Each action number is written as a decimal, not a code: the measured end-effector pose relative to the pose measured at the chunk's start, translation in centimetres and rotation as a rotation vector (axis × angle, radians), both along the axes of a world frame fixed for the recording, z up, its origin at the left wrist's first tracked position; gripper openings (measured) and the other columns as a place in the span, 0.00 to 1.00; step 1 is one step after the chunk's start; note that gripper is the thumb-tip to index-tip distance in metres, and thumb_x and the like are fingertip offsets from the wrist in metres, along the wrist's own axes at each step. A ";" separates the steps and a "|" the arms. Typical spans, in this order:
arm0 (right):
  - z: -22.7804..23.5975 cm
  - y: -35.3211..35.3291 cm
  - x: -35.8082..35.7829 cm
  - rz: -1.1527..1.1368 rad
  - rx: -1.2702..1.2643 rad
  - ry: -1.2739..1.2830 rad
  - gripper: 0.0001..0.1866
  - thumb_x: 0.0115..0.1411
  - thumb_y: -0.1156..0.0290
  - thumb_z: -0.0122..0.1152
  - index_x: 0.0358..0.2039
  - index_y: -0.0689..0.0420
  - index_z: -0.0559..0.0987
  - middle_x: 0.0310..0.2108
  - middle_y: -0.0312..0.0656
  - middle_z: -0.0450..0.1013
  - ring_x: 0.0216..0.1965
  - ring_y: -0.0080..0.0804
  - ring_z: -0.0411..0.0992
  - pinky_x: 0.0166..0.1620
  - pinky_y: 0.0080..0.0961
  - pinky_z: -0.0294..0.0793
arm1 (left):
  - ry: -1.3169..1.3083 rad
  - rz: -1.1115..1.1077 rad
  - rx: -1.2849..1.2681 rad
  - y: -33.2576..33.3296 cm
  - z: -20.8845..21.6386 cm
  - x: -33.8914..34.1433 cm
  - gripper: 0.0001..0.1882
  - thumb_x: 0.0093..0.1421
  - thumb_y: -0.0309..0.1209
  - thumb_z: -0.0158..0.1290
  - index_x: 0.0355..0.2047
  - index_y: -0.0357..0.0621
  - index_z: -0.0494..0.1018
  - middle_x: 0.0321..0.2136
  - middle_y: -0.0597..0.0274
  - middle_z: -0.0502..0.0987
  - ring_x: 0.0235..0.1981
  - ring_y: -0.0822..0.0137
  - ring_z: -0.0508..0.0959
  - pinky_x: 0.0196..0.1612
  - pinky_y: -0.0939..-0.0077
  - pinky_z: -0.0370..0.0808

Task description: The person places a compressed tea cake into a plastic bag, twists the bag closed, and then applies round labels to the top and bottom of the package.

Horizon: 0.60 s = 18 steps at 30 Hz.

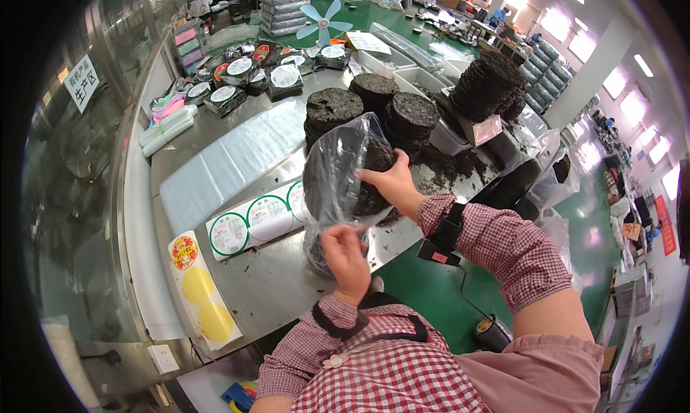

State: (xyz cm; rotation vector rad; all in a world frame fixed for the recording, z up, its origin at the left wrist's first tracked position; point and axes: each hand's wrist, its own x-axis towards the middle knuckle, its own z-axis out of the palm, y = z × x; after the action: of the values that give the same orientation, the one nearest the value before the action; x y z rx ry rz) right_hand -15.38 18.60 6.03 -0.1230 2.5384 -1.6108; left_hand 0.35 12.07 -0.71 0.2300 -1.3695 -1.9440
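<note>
My right hand (395, 186) grips the edge of a thick, dark round stack of what looks like dried seaweed discs (379, 159), thumb on its near face. A clear plastic bag (336, 158) covers the left part of that stack and hangs down below it. My left hand (346, 260), slightly blurred, has its fingers closed on the lower part of the bag. Just behind stand a left disc stack (334, 107), a middle disc stack (374, 88) and a right disc stack (412, 114).
Flat clear bags (233, 161) lie left on the metal table (277, 273), beside round-label sheets (267, 215) and a yellow sticker sheet (200, 287). Black packages (285, 82) and a blue fan (323, 25) stand behind. A tall dark disc pile (489, 86) rises at right near white bins (417, 76).
</note>
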 end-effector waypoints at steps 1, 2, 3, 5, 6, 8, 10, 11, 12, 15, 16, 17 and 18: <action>0.7 0.1 -0.1 0.050 0.100 0.100 0.63 0.41 0.52 0.78 0.66 0.68 0.48 0.58 0.62 0.64 0.59 0.50 0.68 0.60 0.35 0.69 | 0.025 0.043 -0.026 -1.1 1.3 -0.4 0.04 0.72 0.29 0.44 0.40 0.41 0.63 0.33 0.61 0.74 0.34 0.73 0.77 0.27 0.83 0.72; 1.2 -0.5 0.3 0.099 0.304 0.202 0.64 0.40 0.51 0.78 0.67 0.67 0.48 0.57 0.64 0.65 0.58 0.54 0.67 0.59 0.37 0.70 | 0.043 0.098 -0.053 -2.5 2.5 -0.6 0.05 0.72 0.30 0.43 0.40 0.41 0.63 0.31 0.61 0.74 0.31 0.74 0.77 0.25 0.84 0.69; 2.2 -0.3 0.7 0.187 0.428 0.269 0.65 0.40 0.50 0.78 0.68 0.66 0.47 0.56 0.64 0.65 0.58 0.55 0.68 0.59 0.39 0.70 | 0.060 0.107 -0.058 -3.4 4.5 -0.9 0.06 0.72 0.30 0.43 0.39 0.41 0.64 0.30 0.62 0.74 0.28 0.74 0.76 0.24 0.84 0.67; 4.9 -1.0 1.9 0.398 0.693 0.287 0.67 0.38 0.50 0.78 0.69 0.66 0.46 0.55 0.65 0.65 0.56 0.59 0.68 0.57 0.42 0.71 | 0.071 0.124 -0.067 -6.3 8.6 -1.2 0.07 0.71 0.31 0.43 0.38 0.41 0.64 0.27 0.63 0.74 0.24 0.75 0.75 0.23 0.84 0.64; 3.9 -1.1 1.0 0.496 0.782 0.346 0.68 0.37 0.49 0.80 0.69 0.64 0.47 0.55 0.64 0.66 0.56 0.60 0.68 0.57 0.42 0.72 | 0.073 0.118 -0.067 -7.8 10.7 -1.6 0.07 0.71 0.31 0.44 0.37 0.41 0.65 0.25 0.64 0.74 0.23 0.75 0.74 0.22 0.84 0.64; 4.8 -1.8 0.8 0.709 0.900 0.357 0.65 0.40 0.48 0.78 0.68 0.66 0.50 0.54 0.64 0.67 0.55 0.59 0.69 0.56 0.42 0.72 | 0.076 0.026 0.028 -10.3 13.7 -3.0 0.07 0.69 0.31 0.46 0.36 0.41 0.67 0.24 0.64 0.74 0.21 0.75 0.74 0.22 0.83 0.64; 6.1 -2.4 0.6 0.876 0.991 0.326 0.62 0.40 0.48 0.79 0.66 0.67 0.53 0.54 0.62 0.68 0.56 0.56 0.69 0.57 0.42 0.71 | 0.147 -0.197 0.007 -10.9 15.3 -5.1 0.07 0.69 0.30 0.46 0.36 0.40 0.69 0.24 0.65 0.74 0.20 0.74 0.74 0.22 0.83 0.65; 6.2 -2.7 0.5 0.967 1.032 0.308 0.61 0.40 0.48 0.79 0.65 0.67 0.55 0.54 0.62 0.69 0.56 0.55 0.69 0.57 0.41 0.70 | 0.152 -0.298 0.035 -9.9 16.7 -5.3 0.06 0.69 0.30 0.46 0.36 0.41 0.70 0.24 0.65 0.74 0.21 0.75 0.74 0.22 0.82 0.65; 5.9 -3.0 0.6 1.002 0.880 0.175 0.59 0.41 0.48 0.79 0.65 0.67 0.56 0.53 0.60 0.69 0.56 0.54 0.69 0.57 0.41 0.71 | 0.158 -0.387 0.066 -8.5 18.2 -4.9 0.06 0.69 0.29 0.46 0.35 0.41 0.70 0.24 0.65 0.74 0.21 0.75 0.74 0.23 0.82 0.66; 4.0 -3.1 -0.2 1.087 0.446 -0.241 0.55 0.45 0.51 0.77 0.64 0.68 0.58 0.53 0.56 0.70 0.54 0.49 0.70 0.55 0.39 0.72 | 0.167 -0.745 -0.101 -7.9 20.5 -0.7 0.10 0.71 0.34 0.44 0.40 0.41 0.70 0.28 0.63 0.76 0.27 0.73 0.76 0.29 0.80 0.72; 3.6 -2.3 -0.6 1.082 0.310 -0.385 0.54 0.46 0.51 0.77 0.63 0.68 0.58 0.52 0.55 0.70 0.53 0.47 0.71 0.54 0.38 0.73 | 0.146 -0.879 -0.216 -8.7 20.6 0.7 0.13 0.73 0.38 0.42 0.42 0.41 0.70 0.32 0.63 0.77 0.32 0.73 0.78 0.33 0.81 0.74; 3.1 -1.4 -1.0 1.074 0.179 -0.535 0.52 0.47 0.52 0.76 0.63 0.68 0.59 0.52 0.54 0.70 0.52 0.46 0.71 0.54 0.37 0.73 | 0.145 -0.824 -0.151 -9.8 19.1 1.2 0.16 0.73 0.40 0.41 0.45 0.40 0.70 0.34 0.62 0.78 0.36 0.72 0.78 0.38 0.78 0.74; 2.9 -1.6 -1.0 1.057 0.220 -0.459 0.51 0.47 0.55 0.77 0.63 0.68 0.59 0.53 0.52 0.70 0.53 0.43 0.71 0.54 0.36 0.73 | 0.135 -0.734 -0.097 -11.5 16.4 1.8 0.19 0.73 0.43 0.40 0.49 0.39 0.70 0.37 0.61 0.78 0.40 0.71 0.78 0.42 0.76 0.74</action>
State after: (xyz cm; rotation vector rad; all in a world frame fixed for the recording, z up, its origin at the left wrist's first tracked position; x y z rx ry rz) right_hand -16.38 17.03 8.96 -0.7979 1.7391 -0.8030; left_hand 2.12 0.53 15.68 -0.5148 -1.5860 -2.3985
